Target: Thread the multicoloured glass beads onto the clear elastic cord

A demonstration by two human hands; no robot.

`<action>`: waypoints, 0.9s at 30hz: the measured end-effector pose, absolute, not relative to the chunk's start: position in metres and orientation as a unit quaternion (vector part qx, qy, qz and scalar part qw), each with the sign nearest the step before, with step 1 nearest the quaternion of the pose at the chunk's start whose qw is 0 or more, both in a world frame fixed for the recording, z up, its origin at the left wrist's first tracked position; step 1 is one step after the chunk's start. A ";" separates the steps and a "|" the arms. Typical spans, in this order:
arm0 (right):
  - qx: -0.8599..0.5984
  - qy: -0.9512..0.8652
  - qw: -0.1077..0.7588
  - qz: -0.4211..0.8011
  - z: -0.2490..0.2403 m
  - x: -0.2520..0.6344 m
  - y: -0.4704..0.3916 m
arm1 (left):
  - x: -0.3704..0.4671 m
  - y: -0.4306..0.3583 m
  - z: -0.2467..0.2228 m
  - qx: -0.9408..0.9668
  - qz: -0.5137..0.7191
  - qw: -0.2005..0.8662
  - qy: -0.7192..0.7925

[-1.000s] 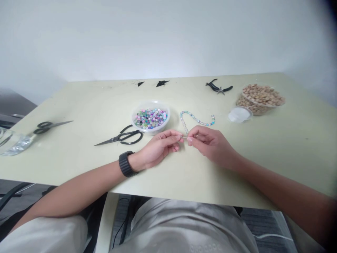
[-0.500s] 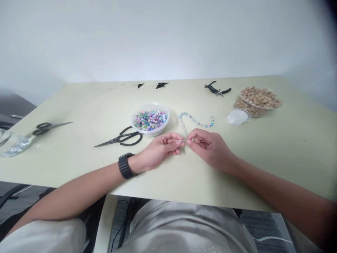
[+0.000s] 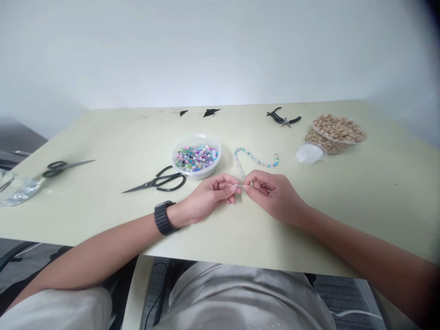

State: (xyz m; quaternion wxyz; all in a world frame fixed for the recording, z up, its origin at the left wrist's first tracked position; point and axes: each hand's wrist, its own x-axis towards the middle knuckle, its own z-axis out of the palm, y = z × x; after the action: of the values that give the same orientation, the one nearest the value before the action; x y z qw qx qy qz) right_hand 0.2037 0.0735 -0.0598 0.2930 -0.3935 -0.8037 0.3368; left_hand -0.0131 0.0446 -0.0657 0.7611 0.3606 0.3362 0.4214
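My left hand (image 3: 211,198), with a black watch at the wrist, pinches a tiny pale bead (image 3: 235,185) between thumb and fingertips. Facing it, my right hand (image 3: 273,193) is closed on the thin end of a string (image 3: 241,185), which spans the small gap between both hands. A strand of pastel beads (image 3: 252,157) curves over the table behind my right hand, one end reaching down to its fingers. Behind my left hand stands a white bowl (image 3: 220,158) of multicoloured beads.
Black-handled scissors (image 3: 151,184) lie left of the bowl, more scissors (image 3: 63,167) beside a clear container (image 3: 20,191) at far left. Pliers (image 3: 284,118), a tub of tan pieces (image 3: 338,129) and a white lid (image 3: 311,152) are right. Black scraps (image 3: 211,112) lie at the back.
Both hands stay almost in place, fingertips shifting very slightly at the bead and string. The whole view has moved a little.
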 end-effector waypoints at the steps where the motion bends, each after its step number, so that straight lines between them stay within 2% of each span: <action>1: -0.395 -0.803 0.293 0.336 -0.060 0.204 0.074 | -0.013 0.045 -0.066 0.361 0.421 0.761 0.336; 27: -0.392 -0.805 0.287 0.340 -0.057 0.202 0.073 | -0.014 0.044 -0.068 0.402 0.414 0.747 0.330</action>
State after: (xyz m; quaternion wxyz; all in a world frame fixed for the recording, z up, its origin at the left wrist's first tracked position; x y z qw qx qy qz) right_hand 0.2017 0.0726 -0.0569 0.2868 -0.3918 -0.8053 0.3403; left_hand -0.0137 0.0445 -0.0679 0.7472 0.4025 0.3295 0.4136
